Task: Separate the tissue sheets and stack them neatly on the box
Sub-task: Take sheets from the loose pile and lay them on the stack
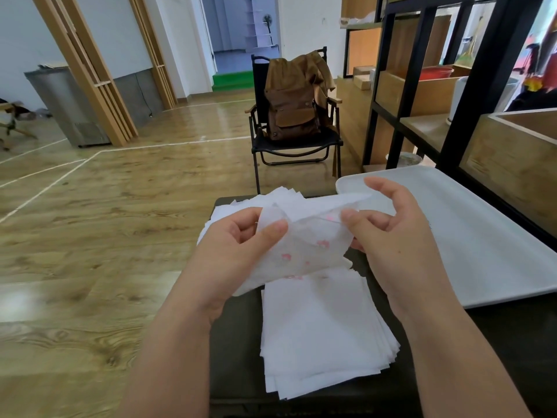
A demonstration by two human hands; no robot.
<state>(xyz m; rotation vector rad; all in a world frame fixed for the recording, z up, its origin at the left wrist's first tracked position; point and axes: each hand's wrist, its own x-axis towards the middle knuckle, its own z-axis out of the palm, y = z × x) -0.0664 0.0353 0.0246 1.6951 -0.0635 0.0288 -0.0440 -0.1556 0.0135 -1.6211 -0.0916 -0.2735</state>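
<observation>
Both hands hold one thin white tissue sheet with pink prints (310, 245) above the dark box (235, 342). My left hand (238, 251) pinches its left edge between thumb and fingers. My right hand (388, 233) pinches the right edge with thumb and curled fingers. Below the hands, a neat stack of white sheets (322, 333) lies on the near part of the box. A looser, fanned pile of white sheets (271, 200) lies on the far part of the box, partly hidden by the held sheet.
A white tray (470, 236) sits to the right of the box, beside a black-framed wooden shelf (470, 95). A black folding chair with a brown backpack (292, 113) stands beyond the box. Wooden floor (105, 221) spreads to the left.
</observation>
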